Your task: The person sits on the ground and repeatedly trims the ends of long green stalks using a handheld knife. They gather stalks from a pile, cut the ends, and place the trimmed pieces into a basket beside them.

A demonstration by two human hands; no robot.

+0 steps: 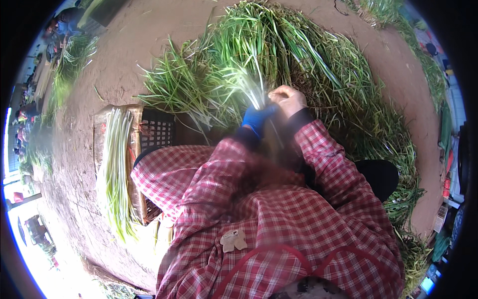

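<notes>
My left hand (258, 119), in a blue glove, grips a small bunch of pale-stemmed leafy greens (248, 89) that look like chives or young garlic. The stems point away from me and fan out into blurred green leaves. My bare right hand (289, 101) is right beside the bunch, fingers bent and fingertips together near the stems; whether anything is pinched between them is too small to tell. Ahead of both hands lies a large heap of the same greens (257, 41), and a looser pile (179, 82) spreads to its left.
At my left, a bundle of trimmed pale stalks (118, 157) rests across a cloth-covered support beside a black plastic crate (157, 129). My checked-cloth knees flank the work. More greens (392, 149) curve along my right. Bare earth floor (74, 130) surrounds this; other people (65, 24) are at far left.
</notes>
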